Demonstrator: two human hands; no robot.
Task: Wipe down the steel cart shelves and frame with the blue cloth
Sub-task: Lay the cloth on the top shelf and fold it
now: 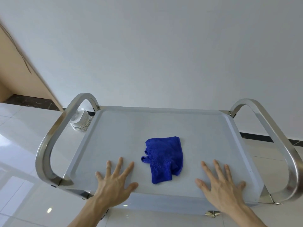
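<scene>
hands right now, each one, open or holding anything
Left hand: open, fingers spread, on the shelf, holding nothing.
Right hand: open, fingers spread, on the shelf, holding nothing.
The cloth lies between them, untouched.

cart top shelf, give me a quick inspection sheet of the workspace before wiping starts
surface: top shelf of the steel cart, a pale tray with a raised rim; no marks visible
job's things: blue cloth lies crumpled near the middle of the shelf, between the hands, not held
frame: curved steel handle on the left and one on the right
clutter: stack of white dishes seen past the shelf's far left corner, at a lower level; what it rests on cannot be told
grippers: left hand and right hand spread, fingers straight, over the near edge, either side of the cloth
cables: nothing seen
surroundings: white wall, glossy white floor tiles
</scene>
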